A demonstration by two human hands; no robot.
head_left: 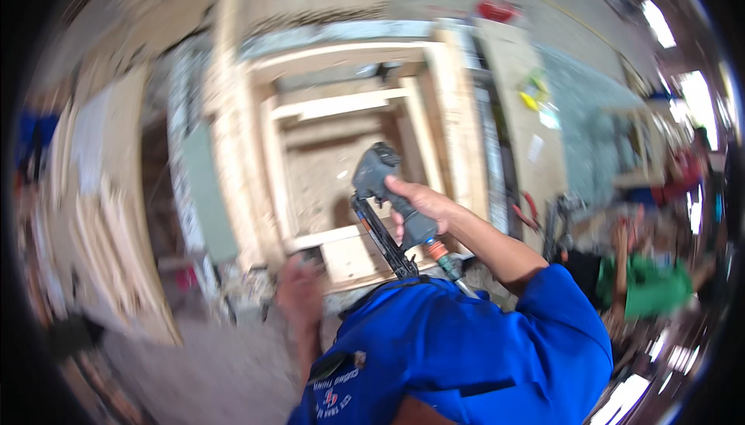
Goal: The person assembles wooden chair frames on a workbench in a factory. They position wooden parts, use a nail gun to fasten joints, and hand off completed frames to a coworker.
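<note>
- head view: your right hand (419,206) is clenched around the grip of one grey nail gun (382,192); the tool sits tilted, its nose pointing down toward the lower rail of the wooden frame (341,107), likely so the nose can meet the joint squarely.
- head view: one hose with an orange coupling (439,253) leaves the base of the grip and passes down beside your blue shirt (458,347), which keeps it off the work.
- head view: your left hand (299,285) is low, at the near edge of the frame, just beside the pale wooden block (353,258); it is blurred, so you cannot tell whether its fingers are released or closed, nor whether it braces the wood.
- head view: the frame lies flat, open centre facing up, with the gun held over its near end.
- head view: count: one nail gun, one frame, two hands of your own; boards (116,223) are stacked to the left, number not readable. another person in green (648,285) is at the right, well apart.
</note>
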